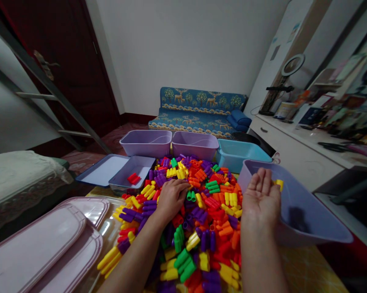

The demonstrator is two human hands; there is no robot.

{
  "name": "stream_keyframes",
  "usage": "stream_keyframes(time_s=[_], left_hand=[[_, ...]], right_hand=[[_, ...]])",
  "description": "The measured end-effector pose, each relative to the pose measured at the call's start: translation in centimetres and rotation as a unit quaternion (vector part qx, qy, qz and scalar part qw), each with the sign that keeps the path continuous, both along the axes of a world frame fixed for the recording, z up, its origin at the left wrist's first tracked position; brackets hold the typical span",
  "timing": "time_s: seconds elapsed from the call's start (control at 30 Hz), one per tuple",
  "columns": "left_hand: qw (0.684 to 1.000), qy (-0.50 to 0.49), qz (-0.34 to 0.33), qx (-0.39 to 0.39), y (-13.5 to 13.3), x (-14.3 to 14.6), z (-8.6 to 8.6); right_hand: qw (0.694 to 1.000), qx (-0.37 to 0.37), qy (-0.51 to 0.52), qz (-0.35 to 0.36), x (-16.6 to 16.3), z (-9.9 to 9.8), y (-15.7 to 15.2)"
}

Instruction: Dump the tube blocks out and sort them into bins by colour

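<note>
1. Head view: table (305, 266) heaped with plastic pieces (212, 202), red, orange, yellow, green, purple mixed, spread from near edge to far edge.
2. Left hand (173, 197): fingers curled down on mid-pile; undersides hidden, cannot tell if gripping anything.
3. Right hand (262, 199): palm up, fingers loosely extended, at the left side of the large purple bin (311, 199) along the table's right edge. Yellow piece (280, 184) beside its thumb; cannot tell whether held.
4. Large purple bin: dark patch inside, too dim to identify.
5. Far edge: two purple bins (195, 151) side by side, then blue bin (229, 159); pile reaches near their front walls.
6. Far left corner: small box (142, 166), red pieces (133, 179) inside; blue-rimmed lid (102, 170) beside it.
7. Left edge: pink lids (33, 248), overlapping.
</note>
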State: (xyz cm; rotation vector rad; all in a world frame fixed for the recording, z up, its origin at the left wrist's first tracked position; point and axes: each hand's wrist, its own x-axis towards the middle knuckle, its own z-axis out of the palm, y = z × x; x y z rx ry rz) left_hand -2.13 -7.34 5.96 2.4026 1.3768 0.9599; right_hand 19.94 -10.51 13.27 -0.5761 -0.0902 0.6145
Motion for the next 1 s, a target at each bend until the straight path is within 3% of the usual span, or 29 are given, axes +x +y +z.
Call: stream_keyframes(time_s=[0.13, 0.23, 0.33, 0.43, 0.5, 0.6, 0.7, 0.83, 1.0], left_hand=[[1.0, -0.009, 0.004, 0.004, 0.1, 0.0, -0.3], [0.999, -0.045, 0.021, 0.013, 0.1, 0.0, -0.7], [0.993, -0.112, 0.036, 0.029, 0.0, 0.0, -0.9], [0.985, -0.157, 0.053, 0.043, -0.1, 0.2, -0.8], [0.986, -0.153, 0.056, 0.033, -0.2, 0.3, -0.7], [0.99, -0.131, 0.051, 0.013, -0.3, 0.2, -0.6], [0.992, -0.123, 0.036, 0.005, -0.4, 0.1, -0.5], [0.99, -0.143, 0.006, -0.005, -0.4, 0.1, -0.3], [0.978, -0.209, -0.012, -0.001, -0.3, 0.0, -0.3]], right_hand=[[0.994, -0.051, -0.076, 0.062, -0.5, -1.2, 0.7], [0.95, -0.127, -0.253, 0.131, -1.7, -2.5, 1.5], [0.839, -0.194, -0.463, 0.209, -3.2, -3.5, 1.8], [0.677, -0.26, -0.64, 0.253, -4.3, -3.8, 1.4], [0.586, -0.276, -0.715, 0.262, -4.8, -3.9, 1.0], [0.514, -0.248, -0.773, 0.278, -5.6, -4.1, 0.6], [0.496, -0.239, -0.783, 0.289, -6.2, -4.8, 0.7], [0.509, -0.228, -0.779, 0.286, -6.7, -5.2, 1.1], [0.565, -0.213, -0.744, 0.287, -6.3, -5.0, 1.5]])
